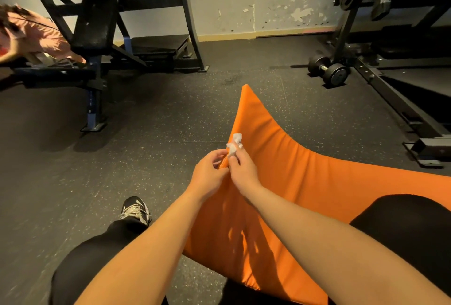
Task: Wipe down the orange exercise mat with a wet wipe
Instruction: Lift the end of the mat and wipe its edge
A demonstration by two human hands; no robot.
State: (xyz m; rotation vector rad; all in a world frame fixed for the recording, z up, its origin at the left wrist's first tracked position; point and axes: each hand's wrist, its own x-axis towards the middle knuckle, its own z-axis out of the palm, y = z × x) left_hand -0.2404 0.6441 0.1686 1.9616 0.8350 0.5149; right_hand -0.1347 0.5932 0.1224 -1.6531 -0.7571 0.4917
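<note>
Head view shows the orange mat (280, 158) draped across the person's right thigh (410, 226), its long axis running from the lap away to a raised far corner (246, 92); the left hand (210, 170) pinches the mat's left edge, fingers curled over it; the right hand (244, 171), just beside it on the mat side, grips a bunched wet wipe (234, 144) in its fingertips at that same edge; nearly all the orange surface lies right of and beyond the wipe, so the right hand looks better placed to sweep along it.
</note>
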